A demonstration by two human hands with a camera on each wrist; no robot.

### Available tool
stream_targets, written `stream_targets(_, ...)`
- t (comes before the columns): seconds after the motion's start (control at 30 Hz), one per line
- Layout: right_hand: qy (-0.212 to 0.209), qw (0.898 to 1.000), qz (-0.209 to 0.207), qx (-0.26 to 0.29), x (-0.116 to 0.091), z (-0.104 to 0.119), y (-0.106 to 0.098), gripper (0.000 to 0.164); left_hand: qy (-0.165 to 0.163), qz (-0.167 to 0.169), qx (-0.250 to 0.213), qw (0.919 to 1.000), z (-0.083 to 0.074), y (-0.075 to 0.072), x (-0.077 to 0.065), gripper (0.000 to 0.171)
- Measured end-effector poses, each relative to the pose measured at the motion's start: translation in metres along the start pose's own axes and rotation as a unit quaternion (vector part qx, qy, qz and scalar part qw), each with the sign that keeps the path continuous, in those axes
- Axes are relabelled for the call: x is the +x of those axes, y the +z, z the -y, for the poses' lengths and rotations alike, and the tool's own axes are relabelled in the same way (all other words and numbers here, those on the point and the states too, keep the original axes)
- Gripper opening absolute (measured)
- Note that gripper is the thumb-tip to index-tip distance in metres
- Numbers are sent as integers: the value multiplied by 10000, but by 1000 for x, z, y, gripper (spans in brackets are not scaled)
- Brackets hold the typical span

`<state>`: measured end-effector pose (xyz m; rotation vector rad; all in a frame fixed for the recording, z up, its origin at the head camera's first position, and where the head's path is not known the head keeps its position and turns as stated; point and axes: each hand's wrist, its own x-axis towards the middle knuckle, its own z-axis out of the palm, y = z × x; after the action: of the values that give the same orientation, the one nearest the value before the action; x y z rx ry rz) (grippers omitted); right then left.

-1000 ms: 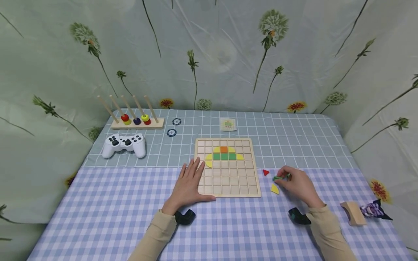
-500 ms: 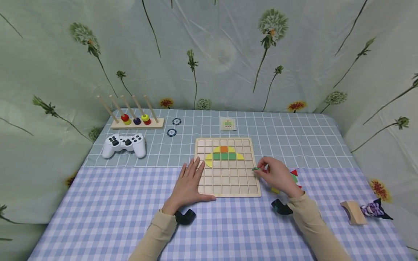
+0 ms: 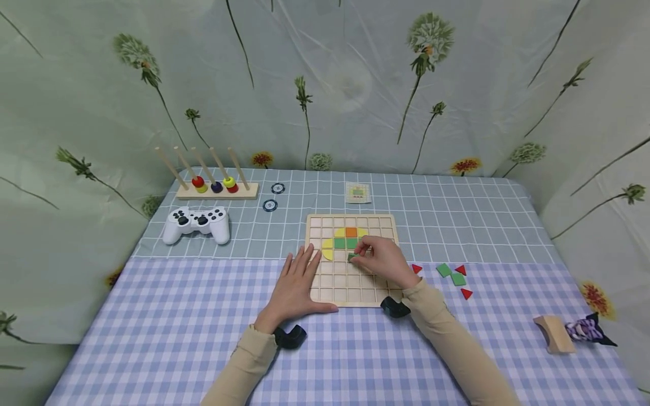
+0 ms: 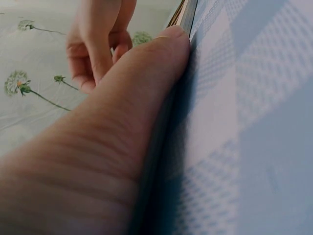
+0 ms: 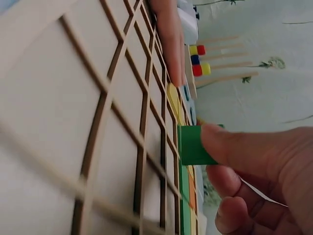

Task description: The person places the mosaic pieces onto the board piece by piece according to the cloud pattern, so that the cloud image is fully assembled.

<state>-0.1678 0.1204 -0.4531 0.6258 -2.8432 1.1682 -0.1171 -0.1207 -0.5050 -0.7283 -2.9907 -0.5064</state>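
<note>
A wooden grid board lies in the middle of the table, with yellow rounded tiles, an orange square tile and green square tiles set in its upper cells. My left hand rests with spread, straight fingers along the board's left edge, its thumb at the near edge. Between thumb and fingertips my right hand pinches a green square tile. In the right wrist view that tile stands edge-on, close over the cells below the green row. The right hand hides the row's right end in the head view.
Red triangle tiles and green squares lie right of the board. A pattern card, two round chips, a white game controller and a peg stand sit behind. At right are a wooden arch block and a small purple patterned object.
My right hand has carried a green tile leftward from the loose tiles onto the board. The loose yellow tile beside the board no longer shows. My left hand has stayed in place.
</note>
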Motion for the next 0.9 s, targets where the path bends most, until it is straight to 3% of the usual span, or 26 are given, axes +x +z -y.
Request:
stream_targets(0.4, 87, 9998, -36, -190, 16, 10, 21, 7, -8, 12, 44, 10000, 0, 0, 0, 124)
stream_targets(0.63, 233, 9987, -91, -451, 20, 14, 25, 5, 84, -143, 57, 9998, 0, -1, -1, 123)
stream_targets(0.9, 153, 9978, -224, -604, 21, 16, 28, 7, 16, 49, 34, 10000, -1, -2, -1, 123)
